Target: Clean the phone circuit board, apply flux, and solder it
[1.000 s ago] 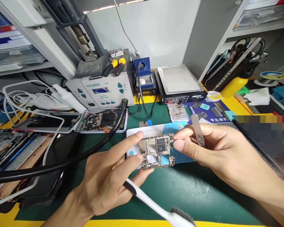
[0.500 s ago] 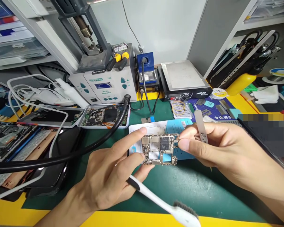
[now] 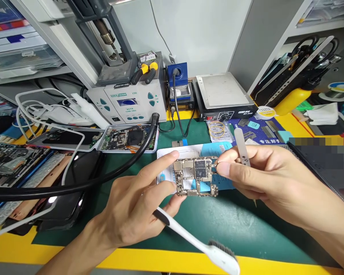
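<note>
Now the left hand grasps a brush and the left end of a circuit board above the green mat; the right hand grips the board's right edge and a metal tool.

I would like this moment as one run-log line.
left hand: holds circuit board, brush | right hand: pinches board's right edge, holds tweezers | behind board: printed card on green mat

Far end of brush hidden in left grip, circuit board details indistinct
</note>
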Demonstrator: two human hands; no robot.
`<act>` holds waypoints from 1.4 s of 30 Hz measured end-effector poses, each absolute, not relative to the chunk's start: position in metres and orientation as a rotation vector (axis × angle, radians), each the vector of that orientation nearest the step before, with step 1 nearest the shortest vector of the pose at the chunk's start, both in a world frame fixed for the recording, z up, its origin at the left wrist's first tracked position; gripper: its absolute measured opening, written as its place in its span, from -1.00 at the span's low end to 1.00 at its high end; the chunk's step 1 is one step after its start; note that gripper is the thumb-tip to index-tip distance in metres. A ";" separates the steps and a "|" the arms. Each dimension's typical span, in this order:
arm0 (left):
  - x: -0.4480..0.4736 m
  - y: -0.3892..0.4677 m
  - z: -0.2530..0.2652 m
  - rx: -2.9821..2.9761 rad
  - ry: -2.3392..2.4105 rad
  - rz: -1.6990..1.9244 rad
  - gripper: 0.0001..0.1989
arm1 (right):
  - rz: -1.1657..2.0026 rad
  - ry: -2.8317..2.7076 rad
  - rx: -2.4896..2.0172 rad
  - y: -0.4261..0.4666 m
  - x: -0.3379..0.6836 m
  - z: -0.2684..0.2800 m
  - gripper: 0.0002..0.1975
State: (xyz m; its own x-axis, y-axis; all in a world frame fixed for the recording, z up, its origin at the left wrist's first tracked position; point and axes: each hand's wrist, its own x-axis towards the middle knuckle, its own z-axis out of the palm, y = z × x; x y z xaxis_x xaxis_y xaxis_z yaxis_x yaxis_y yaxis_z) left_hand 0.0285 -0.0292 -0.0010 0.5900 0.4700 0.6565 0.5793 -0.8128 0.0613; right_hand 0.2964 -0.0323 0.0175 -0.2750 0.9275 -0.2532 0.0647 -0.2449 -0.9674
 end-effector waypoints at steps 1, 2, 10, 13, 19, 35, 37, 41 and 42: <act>0.028 -0.029 -0.001 -2.670 -0.883 -1.035 -0.67 | 1.597 -1.312 -1.272 -0.032 0.296 0.018 -0.76; 0.028 -0.029 -0.001 -2.682 -0.885 -1.040 -0.66 | 1.599 -1.311 -1.274 -0.032 0.295 0.018 -0.76; 0.029 -0.030 0.001 -2.756 -0.896 -1.100 -0.66 | 1.597 -1.338 -1.266 -0.031 0.297 0.015 -0.72; 0.029 -0.031 0.001 -2.751 -0.892 -1.103 -0.66 | 1.592 -1.333 -1.270 -0.031 0.296 0.017 -0.73; 0.031 -0.033 -0.002 -2.692 -0.851 -1.096 -0.67 | 1.402 -1.325 -1.274 -0.038 0.275 0.024 -0.76; 0.032 -0.035 -0.008 -2.808 -0.868 -1.125 -0.69 | 1.405 -1.522 -1.436 -0.037 0.274 0.028 -0.67; 0.033 -0.036 -0.006 -2.820 -0.865 -1.159 -0.67 | 1.439 -1.511 -1.417 -0.036 0.277 0.026 -0.67; 0.034 -0.036 -0.003 -2.826 -0.889 -1.190 -0.64 | 1.578 -1.439 -1.311 -0.037 0.279 0.025 -0.73; 0.034 -0.036 -0.002 -2.825 -0.895 -1.198 -0.64 | 1.609 -1.427 -1.282 -0.037 0.279 0.026 -0.74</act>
State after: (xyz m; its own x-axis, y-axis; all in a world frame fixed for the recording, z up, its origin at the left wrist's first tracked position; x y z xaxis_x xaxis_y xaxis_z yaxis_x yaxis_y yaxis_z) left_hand 0.0344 -0.0359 -0.0024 0.5627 0.5153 0.6463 0.4741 -0.8417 0.2583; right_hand 0.2793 -0.0370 0.0256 -0.3307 0.9089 -0.2539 0.1435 -0.2175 -0.9655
